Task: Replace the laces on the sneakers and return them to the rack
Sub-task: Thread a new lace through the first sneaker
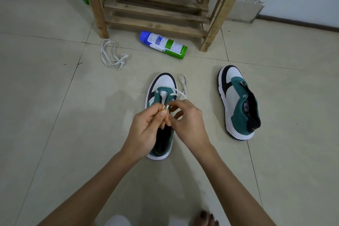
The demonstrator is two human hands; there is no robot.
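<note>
On the floor (pixel 55 97) before the rack (pixel 157 16), the near sneaker (pixel 164 82) sits toe-away so its eyelets face me. My left hand (pixel 146 126) has a closed grip pinching the lace (pixel 163 99) tip to aim it; my right hand (pixel 189 124) curls by the eyelets, perhaps steadying them, its grip unclear

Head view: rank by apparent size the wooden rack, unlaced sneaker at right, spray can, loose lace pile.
1. wooden rack, largest though cropped.
2. unlaced sneaker.
3. spray can and loose lace pile look alike, so left unranked.
</note>
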